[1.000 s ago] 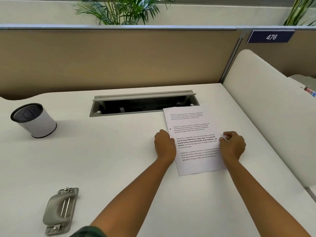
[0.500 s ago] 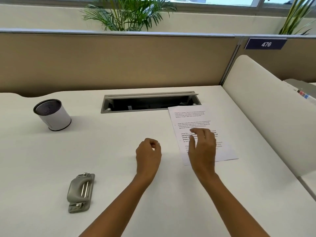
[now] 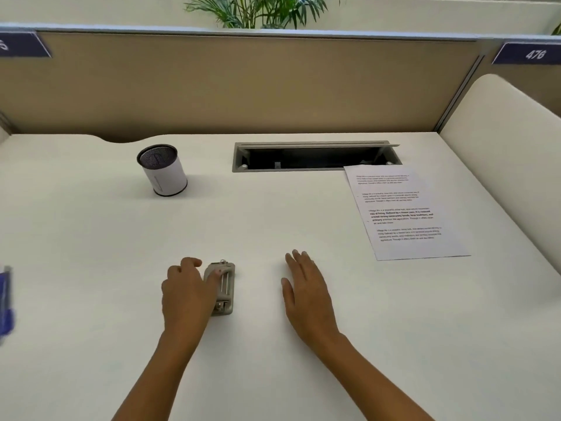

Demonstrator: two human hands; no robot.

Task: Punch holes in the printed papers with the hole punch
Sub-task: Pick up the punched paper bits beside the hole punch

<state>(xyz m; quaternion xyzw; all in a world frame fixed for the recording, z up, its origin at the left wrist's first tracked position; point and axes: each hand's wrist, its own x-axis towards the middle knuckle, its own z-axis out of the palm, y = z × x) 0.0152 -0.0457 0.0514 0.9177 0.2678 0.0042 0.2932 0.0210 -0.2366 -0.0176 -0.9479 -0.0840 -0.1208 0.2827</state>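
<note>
We see the hole punch (image 3: 224,287), a grey metal piece, lying flat on the white desk (image 3: 91,268) near us, left of the middle. Our left hand (image 3: 186,294) rests on its left side, the thumb laid across the top of the handle and the other fingers curled down at its far left edge; whether they grip it firmly we cannot tell. Our right hand (image 3: 306,294) lies palm down on the desk just to the right of the punch, apart from it, the fingers straight and close together, holding nothing. The printed paper (image 3: 403,214) lies flat far to the right, well apart from both hands, its far edge touching the open cable tray (image 3: 312,156) set into the desk. On the far left stands a white cylinder with a mesh top (image 3: 162,170). A tan partition (image 3: 243,86) closes the far side.
</note>
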